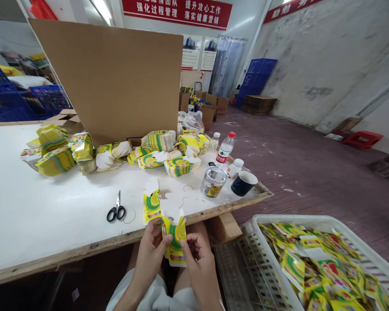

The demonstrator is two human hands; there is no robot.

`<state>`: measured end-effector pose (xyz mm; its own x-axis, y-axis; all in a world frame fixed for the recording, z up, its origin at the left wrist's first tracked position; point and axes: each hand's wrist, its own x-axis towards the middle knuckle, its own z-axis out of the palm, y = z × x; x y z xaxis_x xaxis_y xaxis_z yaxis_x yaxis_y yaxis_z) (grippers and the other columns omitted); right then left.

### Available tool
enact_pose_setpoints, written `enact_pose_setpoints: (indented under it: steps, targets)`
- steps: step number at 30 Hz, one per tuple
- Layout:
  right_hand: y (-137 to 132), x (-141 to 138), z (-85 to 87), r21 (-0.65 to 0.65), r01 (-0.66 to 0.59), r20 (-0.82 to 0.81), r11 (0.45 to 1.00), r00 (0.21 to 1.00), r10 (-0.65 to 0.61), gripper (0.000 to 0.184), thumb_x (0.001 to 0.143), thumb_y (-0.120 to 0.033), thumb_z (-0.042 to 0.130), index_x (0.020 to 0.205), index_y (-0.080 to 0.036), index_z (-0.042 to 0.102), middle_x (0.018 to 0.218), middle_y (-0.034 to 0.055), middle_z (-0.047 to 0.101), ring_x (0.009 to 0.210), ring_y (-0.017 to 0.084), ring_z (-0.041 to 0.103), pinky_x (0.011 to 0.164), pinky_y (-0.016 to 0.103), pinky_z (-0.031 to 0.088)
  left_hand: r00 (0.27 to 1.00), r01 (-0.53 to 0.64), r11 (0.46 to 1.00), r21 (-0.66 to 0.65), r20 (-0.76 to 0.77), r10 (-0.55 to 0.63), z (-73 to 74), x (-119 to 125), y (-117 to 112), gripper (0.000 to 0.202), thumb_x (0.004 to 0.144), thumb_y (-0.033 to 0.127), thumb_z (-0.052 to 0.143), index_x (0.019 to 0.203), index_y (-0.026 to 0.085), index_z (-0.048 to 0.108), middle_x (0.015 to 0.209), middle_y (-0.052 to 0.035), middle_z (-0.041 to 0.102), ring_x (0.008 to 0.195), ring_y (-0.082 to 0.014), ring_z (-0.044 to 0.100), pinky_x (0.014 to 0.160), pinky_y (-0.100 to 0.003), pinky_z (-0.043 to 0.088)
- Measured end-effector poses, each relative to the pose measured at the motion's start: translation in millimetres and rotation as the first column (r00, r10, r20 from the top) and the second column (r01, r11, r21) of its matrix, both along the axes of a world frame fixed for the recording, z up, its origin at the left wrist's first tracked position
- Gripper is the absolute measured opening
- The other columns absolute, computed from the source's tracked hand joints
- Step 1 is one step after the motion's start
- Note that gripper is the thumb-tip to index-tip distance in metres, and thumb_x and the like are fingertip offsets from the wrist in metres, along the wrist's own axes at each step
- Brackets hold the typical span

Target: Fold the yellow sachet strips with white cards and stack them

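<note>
Between my two hands, just off the table's front edge, is a yellow and green printed carton [176, 233] with white flaps standing up at its top. My left hand [153, 244] pinches its left side, thumb on the front. My right hand [198, 257] grips its right side, thumb on the printed face. Another flat yellow carton [152, 205] lies on the table just beyond my left hand. Black-handled scissors [116, 210] rest to the left, blades pointing away. Thin rubber bands [129, 217] lie near the scissors and beyond the carton.
Stacks of flat cartons [56, 157] line the back of the white table [29, 220] before a large cardboard sheet [116, 82]. At the right corner stand a clear jar [210, 177], a dark mug [243, 183] and a red-capped bottle [225, 149]. A white basket [259, 259] holds many cartons.
</note>
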<state>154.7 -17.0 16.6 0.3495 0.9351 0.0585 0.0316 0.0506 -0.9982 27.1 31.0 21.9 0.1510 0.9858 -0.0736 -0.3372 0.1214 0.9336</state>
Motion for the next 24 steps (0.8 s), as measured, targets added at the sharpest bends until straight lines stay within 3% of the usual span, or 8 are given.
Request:
enact_pose_setpoints:
  steps: [4, 8, 11, 15, 20, 22, 24]
  targets:
    - [0.7, 8.4, -0.4, 0.083, -0.080, -0.087, 0.993, 0.992, 0.087, 0.044, 0.086, -0.037, 0.068, 0.126, -0.021, 0.057, 0.114, 0.0115, 0.070, 0.098, 0.025, 0.069, 0.086, 0.035, 0.056, 0.985, 0.161, 0.983, 0.089, -0.077, -0.155, 4.8, -7.7, -6.1, 0.060, 0.088, 0.035, 0.068, 0.134, 0.026, 0.032, 0.110, -0.0125, 0.074, 0.104, -0.0275, 0.071, 0.089, -0.039, 0.055]
    - [-2.2, 21.0, 1.3, 0.099, -0.228, -0.122, 0.969, 0.963, 0.239, 0.049, 0.092, -0.034, 0.062, 0.138, -0.026, 0.048, 0.122, 0.0108, 0.066, 0.108, 0.024, 0.066, 0.094, 0.037, 0.052, 0.935, 0.345, 0.932, 0.108, -0.124, -0.332, 11.6, -17.4, -5.6, 0.057, 0.091, 0.034, 0.063, 0.140, 0.026, 0.034, 0.117, -0.0131, 0.071, 0.113, -0.0270, 0.066, 0.098, -0.039, 0.049]
    - [-4.3, 28.9, 4.9, 0.094, -0.279, -0.063, 0.956, 0.956, 0.285, 0.046, 0.092, -0.034, 0.062, 0.135, -0.026, 0.050, 0.112, 0.0096, 0.068, 0.099, 0.023, 0.067, 0.086, 0.035, 0.054, 0.909, 0.416, 0.906, 0.075, -0.057, -0.413, 14.9, -21.8, -5.4, 0.049, 0.090, 0.033, 0.065, 0.133, 0.027, 0.043, 0.116, -0.0110, 0.071, 0.109, -0.0266, 0.066, 0.089, -0.035, 0.052]
    - [-5.5, 34.7, 10.4, 0.038, -0.302, 0.017, 0.953, 0.953, 0.301, 0.042, 0.089, -0.038, 0.063, 0.129, -0.026, 0.054, 0.096, 0.0055, 0.068, 0.085, 0.022, 0.066, 0.078, 0.032, 0.053, 0.890, 0.456, 0.889, 0.038, -0.009, -0.456, 17.6, -22.0, -8.2, 0.037, 0.087, 0.031, 0.070, 0.118, 0.026, 0.051, 0.101, -0.0062, 0.073, 0.090, -0.0213, 0.070, 0.074, -0.028, 0.053]
    - [-3.6, 38.0, 22.1, -0.003, -0.362, -0.019, 0.932, 0.932, 0.362, 0.029, 0.089, -0.047, 0.060, 0.106, -0.023, 0.060, 0.084, 0.0015, 0.064, 0.076, 0.020, 0.061, 0.067, 0.026, 0.048, 0.856, 0.511, 0.860, 0.009, 0.083, -0.509, 18.5, -19.7, -13.2, 0.036, 0.081, 0.030, 0.077, 0.106, 0.024, 0.052, 0.086, -0.0019, 0.071, 0.079, -0.0174, 0.069, 0.071, -0.026, 0.050]
    - [-2.3, 37.5, 25.4, -0.002, -0.358, -0.001, 0.934, 0.934, 0.358, 0.026, 0.092, -0.048, 0.057, 0.091, -0.021, 0.062, 0.077, 0.0001, 0.060, 0.070, 0.017, 0.057, 0.062, 0.025, 0.045, 0.852, 0.519, 0.855, 0.010, 0.073, -0.518, 18.4, -20.2, -14.1, 0.044, 0.082, 0.029, 0.077, 0.117, 0.025, 0.051, 0.088, -0.0033, 0.071, 0.080, -0.0181, 0.069, 0.070, -0.026, 0.050]
    - [-1.4, 36.0, 25.5, 0.021, -0.323, 0.051, 0.946, 0.945, 0.322, 0.032, 0.093, -0.048, 0.056, 0.079, -0.020, 0.063, 0.072, 0.0000, 0.057, 0.067, 0.017, 0.055, 0.060, 0.024, 0.044, 0.849, 0.528, 0.849, 0.007, 0.035, -0.528, 17.9, -21.4, -13.9, 0.065, 0.082, 0.029, 0.076, 0.136, 0.028, 0.040, 0.094, -0.0056, 0.072, 0.085, -0.0200, 0.069, 0.072, -0.028, 0.050]
